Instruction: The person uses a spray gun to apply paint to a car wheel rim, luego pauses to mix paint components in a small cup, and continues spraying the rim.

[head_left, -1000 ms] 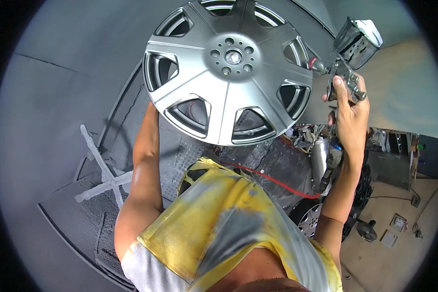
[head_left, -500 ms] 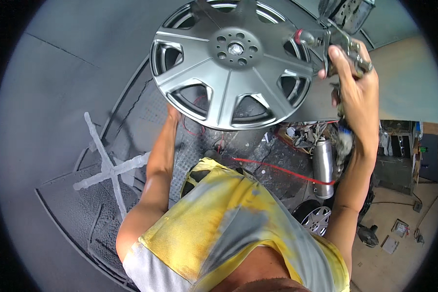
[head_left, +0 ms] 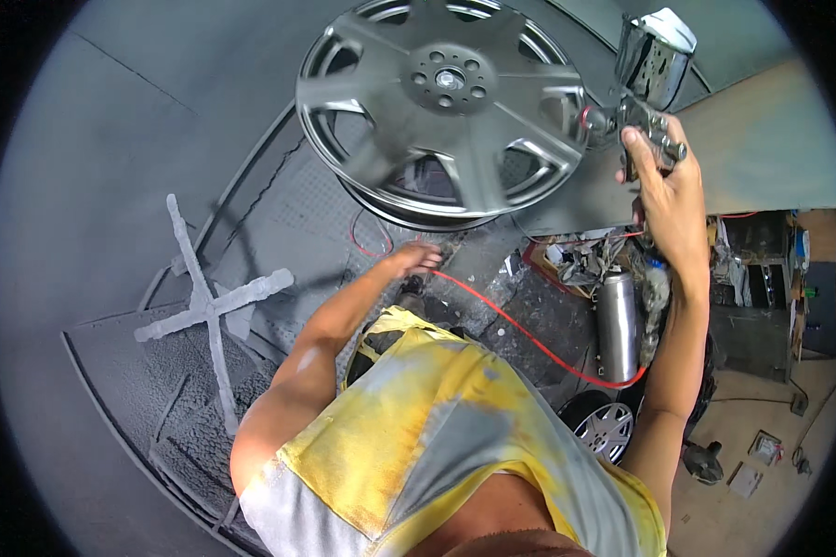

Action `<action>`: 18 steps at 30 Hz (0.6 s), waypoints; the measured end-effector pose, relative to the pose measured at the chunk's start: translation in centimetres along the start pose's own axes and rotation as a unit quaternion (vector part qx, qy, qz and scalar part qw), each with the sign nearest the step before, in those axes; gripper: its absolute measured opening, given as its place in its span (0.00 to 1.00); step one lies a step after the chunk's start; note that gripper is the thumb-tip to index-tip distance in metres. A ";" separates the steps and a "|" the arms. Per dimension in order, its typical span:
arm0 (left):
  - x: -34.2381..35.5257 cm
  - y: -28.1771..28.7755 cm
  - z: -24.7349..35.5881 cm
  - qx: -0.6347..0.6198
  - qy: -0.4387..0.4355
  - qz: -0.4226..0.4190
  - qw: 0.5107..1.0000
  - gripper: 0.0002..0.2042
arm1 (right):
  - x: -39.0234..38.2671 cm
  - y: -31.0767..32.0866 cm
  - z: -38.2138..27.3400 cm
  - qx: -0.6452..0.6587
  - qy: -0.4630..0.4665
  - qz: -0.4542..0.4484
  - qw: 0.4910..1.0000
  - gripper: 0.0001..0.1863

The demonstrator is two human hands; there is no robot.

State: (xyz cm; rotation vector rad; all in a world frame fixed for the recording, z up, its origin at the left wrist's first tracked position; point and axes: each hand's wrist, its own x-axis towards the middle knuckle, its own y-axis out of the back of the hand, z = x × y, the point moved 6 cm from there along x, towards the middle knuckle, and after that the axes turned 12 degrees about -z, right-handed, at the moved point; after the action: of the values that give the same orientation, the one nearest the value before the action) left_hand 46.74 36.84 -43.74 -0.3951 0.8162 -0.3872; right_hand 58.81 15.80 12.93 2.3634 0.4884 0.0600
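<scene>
My right hand point(head_left: 667, 181) is wrapped round a spray gun point(head_left: 643, 125), its thumb along the upper side and the red-ringed nozzle toward the wheel. A clear paint cup point(head_left: 658, 58) with a white cap sits on the gun. The grey alloy wheel rim point(head_left: 446, 111), with several broad spokes and a hub centre, is at the top middle; its spokes are smeared by motion. Below the rim, apart from it, my left hand point(head_left: 414, 258) has its fingers stretched to the right. A red hose point(head_left: 539, 339) passes beside those fingers and runs toward my right forearm.
A grey-coated cross-shaped stand point(head_left: 212, 311) is at the left. At the lower right are a silver cylinder point(head_left: 617, 325), another wheel point(head_left: 604, 427) and a box of crumpled scraps point(head_left: 567, 255). A panel point(head_left: 762, 148) juts in from the right.
My left hand has left the rim's lower left edge and moved right and down. The rim has turned and tilted. The spray gun has shifted slightly down and its cup is more upright.
</scene>
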 end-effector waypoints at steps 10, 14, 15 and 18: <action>-8.4 21.6 11.3 -0.163 -0.245 0.345 0.891 0.16 | 1.3 -5.9 -6.3 0.134 0.109 -0.089 0.981 0.16; -5.3 11.7 6.0 -0.103 -0.257 0.337 0.900 0.18 | 6.1 -6.5 -8.5 0.065 0.165 -0.089 0.980 0.16; -4.7 6.5 6.0 -0.168 -0.332 0.237 0.897 0.18 | 7.3 -6.0 -8.5 0.025 0.157 -0.082 0.984 0.15; -4.2 0.2 2.6 -0.099 -0.147 0.072 0.982 0.17 | 9.5 -5.2 -10.4 0.025 0.130 -0.021 0.991 0.15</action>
State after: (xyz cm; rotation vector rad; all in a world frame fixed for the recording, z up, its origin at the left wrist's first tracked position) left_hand 46.08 39.46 -39.61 -0.5607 0.5909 -0.1077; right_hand 64.08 29.48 16.36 2.4041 0.6706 0.3429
